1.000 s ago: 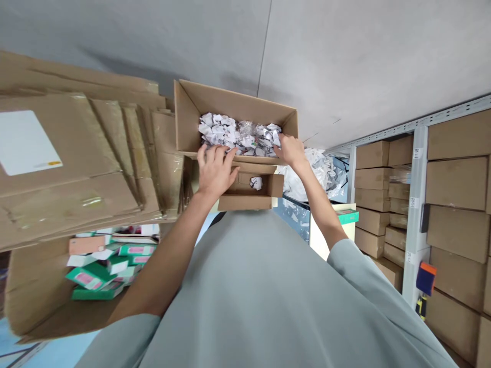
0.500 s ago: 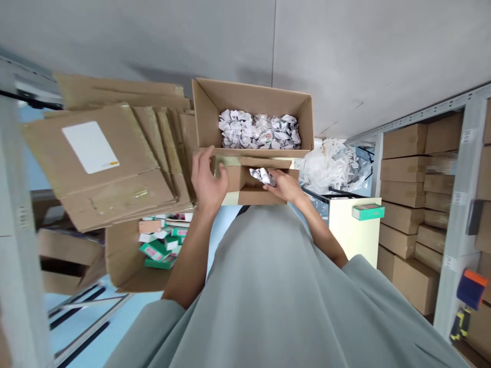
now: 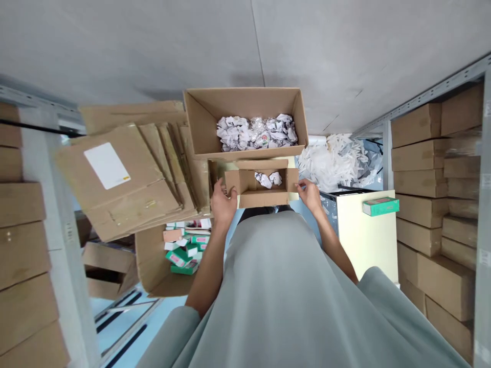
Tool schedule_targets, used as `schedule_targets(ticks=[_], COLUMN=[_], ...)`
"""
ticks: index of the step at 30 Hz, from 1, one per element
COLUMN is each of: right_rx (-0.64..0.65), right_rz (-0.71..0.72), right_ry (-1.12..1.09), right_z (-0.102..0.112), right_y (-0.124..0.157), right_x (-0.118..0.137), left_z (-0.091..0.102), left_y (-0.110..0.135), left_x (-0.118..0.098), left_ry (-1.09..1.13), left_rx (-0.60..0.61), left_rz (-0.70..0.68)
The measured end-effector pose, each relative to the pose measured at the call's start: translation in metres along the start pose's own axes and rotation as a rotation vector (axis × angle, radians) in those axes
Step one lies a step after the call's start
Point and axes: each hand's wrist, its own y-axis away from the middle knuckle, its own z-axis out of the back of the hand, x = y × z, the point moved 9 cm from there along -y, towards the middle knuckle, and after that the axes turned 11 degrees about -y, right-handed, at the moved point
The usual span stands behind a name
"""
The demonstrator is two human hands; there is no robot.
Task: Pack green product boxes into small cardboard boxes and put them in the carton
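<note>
Centrally, a small open carton (image 3: 264, 199) stands with its flaps spread, just in front of a larger open carton (image 3: 241, 99). Two crumpled paper wads (image 3: 263, 180) lie side by side on the small carton's floor. The left hand (image 3: 224, 203) is at its left flap (image 3: 232, 180), thumb and fingers set wide apart, with the thumb over the flap's edge. The right hand (image 3: 309, 195) is at its right flap (image 3: 292, 180), thumb and forefinger narrowly spaced at the outer edge; at this scale it cannot be told whether they pinch the cardboard or merely touch it. The larger carton contains crumpled white paper (image 3: 232, 133) with clear plastic film (image 3: 258, 125) in the middle. To the left, flattened cardboard (image 3: 134, 197) leans in a stack, its front sheet bearing a white label (image 3: 107, 164). Below this, a lower carton (image 3: 149, 260) holds loose green-and-white boxes (image 3: 180, 256). To the right, a heap of white plastic (image 3: 332, 158) lies behind a pale panel (image 3: 366, 243), at whose upper edge sits a green box (image 3: 381, 206). Shelved cartons (image 3: 416, 184) fill the far right.
</note>
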Motion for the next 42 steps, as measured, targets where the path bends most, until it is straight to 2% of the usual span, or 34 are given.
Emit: schedule_targets(ticks=[3,6,10,13,17,21,26,29,32,37,42], right_rx=[-0.023,-0.118,-0.251,-0.363,-0.571,-0.805,-1.034,-1.137,-1.227,-1.291,-1.282], right_rz=[0.000,-0.008,-0.032,-0.085,-0.185,-0.274,-0.367,-0.400,-0.439,-0.491,-0.522], right_ry=[-0.085,-0.173,-0.341,-0.498,-0.677,-0.750,-0.821,-0.858,-0.897,-0.953,-0.984], right_z=[-0.004,0.005,0.023,0.032,0.037,0.040,0.038,0.036,0.037,0.050,0.076], right_y=[0.006,0.028,0.080,0.135,0.224,0.315,0.398,0.431,0.459,0.496,0.514], right_x=[-0.006,-0.011,-0.031,-0.061,-0.107,-0.150,-0.203,-0.235,-0.271,-0.344,-0.417], left_z=[0.007,0.012,0.013,-0.001,-0.039,-0.084,-0.120,-0.137,-0.163,-0.229,-0.291], left_y=[-0.002,0.002,0.017,0.033,0.064,0.110,0.177,0.218,0.261,0.331,0.395], left_x=[0.001,-0.010,-0.024,-0.044,-0.084,-0.133,-0.195,-0.229,-0.265,-0.327,-0.379], left_ry=[0.054,0.109,0.213,0.245,0.268,0.275,0.264,0.240,0.183,0.051,-0.069], left_rx=[-0.030,-0.003,0.077,0.180,0.349,0.534,0.682,0.732,0.776,0.799,0.792], left_rz=[0.126,0.071,-0.043,-0.145,-0.278,-0.406,-0.595,-0.707,-0.820,-0.973,-1.067])
